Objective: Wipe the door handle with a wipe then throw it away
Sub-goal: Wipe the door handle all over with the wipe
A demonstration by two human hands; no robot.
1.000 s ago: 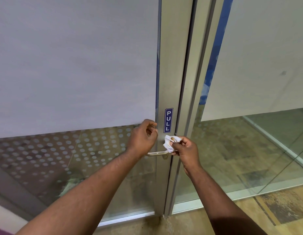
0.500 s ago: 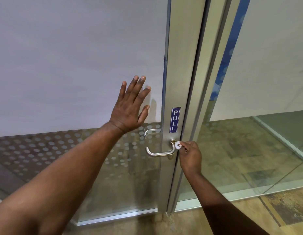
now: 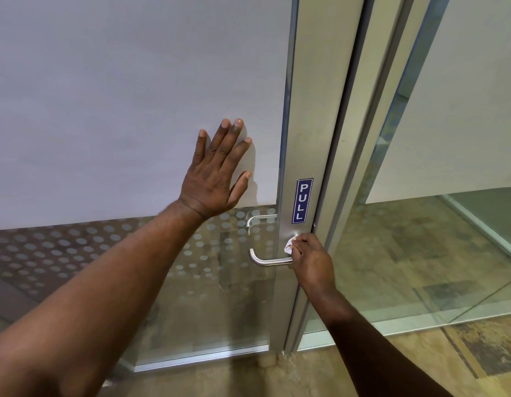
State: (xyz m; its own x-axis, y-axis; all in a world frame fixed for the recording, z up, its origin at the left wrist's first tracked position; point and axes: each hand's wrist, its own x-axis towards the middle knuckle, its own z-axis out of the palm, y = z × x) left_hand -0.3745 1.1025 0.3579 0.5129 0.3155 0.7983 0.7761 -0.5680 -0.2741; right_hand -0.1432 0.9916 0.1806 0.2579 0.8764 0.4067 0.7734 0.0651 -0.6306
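A silver lever door handle (image 3: 267, 261) sticks out from the metal frame of a glass door. My right hand (image 3: 308, 257) is closed around a small crumpled white wipe (image 3: 290, 245) and presses it against the base of the handle, where the lever meets the frame. Only a bit of the wipe shows past my fingers. My left hand (image 3: 217, 174) lies flat with fingers spread on the frosted glass panel, up and to the left of the handle.
A blue PULL sign (image 3: 302, 200) is stuck on the door frame (image 3: 320, 110) just above the handle. A second handle (image 3: 258, 219) shows through the dotted glass behind. A glass partition (image 3: 449, 253) stands to the right, with patterned floor (image 3: 420, 368) below.
My left hand let go of the handle and moved up to rest flat on the glass. My right hand with the wipe has stayed at the handle's base, shifting slightly.
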